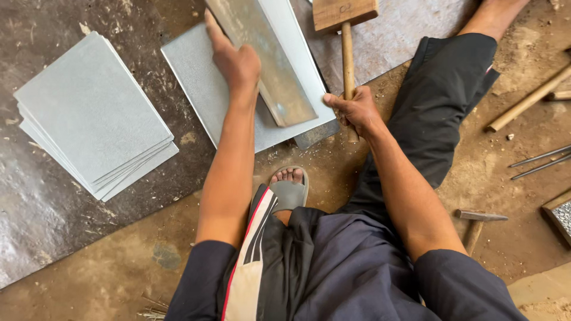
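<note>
Dirt floor [119, 267], metal sheet stack [92, 113] (grey), hammer [476, 223], rods [538, 161]

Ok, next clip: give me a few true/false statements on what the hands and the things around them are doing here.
1. The left hand presses on a flat metal bar lying over a grey sheet. True.
2. The right hand is empty. False: it grips the handle of a wooden mallet.
3. A stack of grey sheets lies to the left of the left arm. True.
4. The mallet's head rests on the stack. False: it is at the top of the picture, far from the stack.
5. A small hammer lies on the ground to the right. True.
</note>
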The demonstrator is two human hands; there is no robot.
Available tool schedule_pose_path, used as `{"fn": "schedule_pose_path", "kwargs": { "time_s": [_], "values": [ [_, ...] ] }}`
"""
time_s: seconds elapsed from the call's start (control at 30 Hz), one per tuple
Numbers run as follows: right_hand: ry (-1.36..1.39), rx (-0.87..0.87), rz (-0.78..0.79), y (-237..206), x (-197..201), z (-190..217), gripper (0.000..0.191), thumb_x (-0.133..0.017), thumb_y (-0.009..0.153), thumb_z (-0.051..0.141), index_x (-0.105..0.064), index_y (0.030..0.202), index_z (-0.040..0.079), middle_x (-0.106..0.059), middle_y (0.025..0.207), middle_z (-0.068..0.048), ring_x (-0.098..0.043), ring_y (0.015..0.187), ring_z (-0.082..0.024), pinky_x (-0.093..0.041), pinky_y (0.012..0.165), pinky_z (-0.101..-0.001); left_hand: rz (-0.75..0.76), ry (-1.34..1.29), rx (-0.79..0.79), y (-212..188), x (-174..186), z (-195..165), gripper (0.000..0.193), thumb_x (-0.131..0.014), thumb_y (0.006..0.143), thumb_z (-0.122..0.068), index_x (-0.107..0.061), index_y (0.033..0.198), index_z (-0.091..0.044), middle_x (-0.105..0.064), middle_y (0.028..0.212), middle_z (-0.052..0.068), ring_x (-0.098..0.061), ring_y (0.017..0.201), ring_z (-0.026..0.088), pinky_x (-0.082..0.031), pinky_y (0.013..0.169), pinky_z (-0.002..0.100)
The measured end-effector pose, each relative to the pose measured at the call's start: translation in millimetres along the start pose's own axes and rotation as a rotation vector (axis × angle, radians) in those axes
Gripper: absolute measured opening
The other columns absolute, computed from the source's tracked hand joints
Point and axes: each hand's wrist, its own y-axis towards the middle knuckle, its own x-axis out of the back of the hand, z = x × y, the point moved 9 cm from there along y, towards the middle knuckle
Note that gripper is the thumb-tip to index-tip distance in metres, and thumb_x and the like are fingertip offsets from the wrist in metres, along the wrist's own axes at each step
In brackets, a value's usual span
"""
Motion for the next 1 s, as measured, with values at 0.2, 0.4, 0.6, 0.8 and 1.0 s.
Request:
{"fn": "schedule_pose_path", "kwargs": {
  "time_s": [0.2,0.4,0.6,0.8,1.0],
  "values": [
    [0.061,0.002,0.015,-2.2,-3.0,-1.3,0.041,-0.087,0.087,0.025,-0.06,0.062,0.007,-0.053,0.052,0.0,-0.047,0.04,-0.009,-0.034,0.037,-0.0276,0.036,0.342,0.001,7.6,-39.1,15.6,0.083,-0.055,0.08,0.007,-0.021,0.156,0.005,-0.042,0.155,0.033,-0.049,0.14,0.049,-0.034,0.125,0.048],
    [-0.017,-0.023,-0.01,-2.9,-1.5,-2.0,0.044,-0.087,0.086,0.028,-0.057,0.061,0.008,-0.053,0.051,0.0,-0.046,0.039,-0.01,-0.032,0.036,-0.029,0.024,0.446,-0.026,-9.9,-50.9,13.8,0.084,-0.061,0.078,0.005,-0.024,0.153,0.005,-0.04,0.157,0.031,-0.046,0.143,0.046,-0.028,0.121,0.053],
    [-0.039,0.001,-0.012,-2.3,-1.0,4.1,0.041,-0.088,0.084,0.029,-0.06,0.062,0.008,-0.054,0.052,0.0,-0.049,0.039,-0.01,-0.035,0.036,-0.0286,0.03,0.352,0.012,-14.6,-39.9,1.5,0.093,-0.055,0.077,0.01,-0.012,0.16,0.002,-0.031,0.162,0.031,-0.044,0.144,0.047,-0.036,0.124,0.046],
    [-0.105,0.011,-0.031,3.6,2.0,-2.4,0.045,-0.09,0.085,0.029,-0.06,0.06,0.006,-0.054,0.052,0.0,-0.047,0.039,-0.01,-0.035,0.036,-0.0296,0.084,0.485,0.07,-14.1,-39.2,-3.7,0.09,-0.062,0.079,0.005,-0.016,0.156,0.0,-0.041,0.155,0.03,-0.054,0.132,0.049,-0.043,0.116,0.049],
    [-0.083,-0.014,-0.027,4.8,0.8,-3.1,0.041,-0.09,0.081,0.029,-0.06,0.062,0.009,-0.057,0.051,-0.001,-0.05,0.038,-0.01,-0.039,0.035,-0.0285,0.208,0.714,0.416,-16.4,-53.1,4.1,0.064,-0.06,0.086,-0.003,-0.036,0.145,-0.008,-0.063,0.137,0.017,-0.071,0.116,0.037,-0.049,0.109,0.06]
  ]
}}
